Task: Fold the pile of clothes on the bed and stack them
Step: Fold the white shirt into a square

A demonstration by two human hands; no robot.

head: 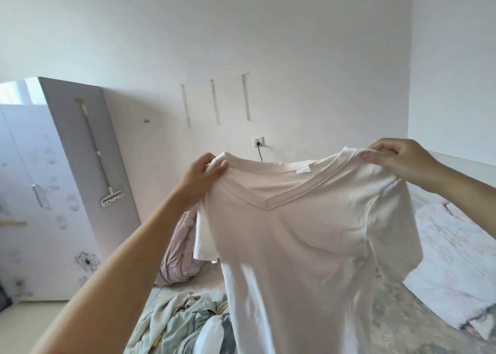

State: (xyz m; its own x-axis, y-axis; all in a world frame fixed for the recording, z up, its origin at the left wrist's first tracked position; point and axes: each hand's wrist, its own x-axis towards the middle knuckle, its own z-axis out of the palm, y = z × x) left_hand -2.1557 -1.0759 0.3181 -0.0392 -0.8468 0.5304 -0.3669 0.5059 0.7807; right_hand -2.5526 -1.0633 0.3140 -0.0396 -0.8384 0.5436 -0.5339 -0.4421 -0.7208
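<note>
At far left stands one wardrobe [35,192]. Two hands hold one white V-neck T-shirt [303,241] up mid-frame: the left hand [206,176] grips one shoulder, the right hand [397,157] pinches the other. One clothes pile [182,324] lies on the bed [402,324] below.

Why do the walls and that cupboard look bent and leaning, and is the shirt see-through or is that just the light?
Head view: the wide-angle lens bows straight lines, so the wardrobe leans at the edge; soft daylight shines through the thin shirt, held up by the left hand and right hand; the picture is slightly soft throughout.
</note>
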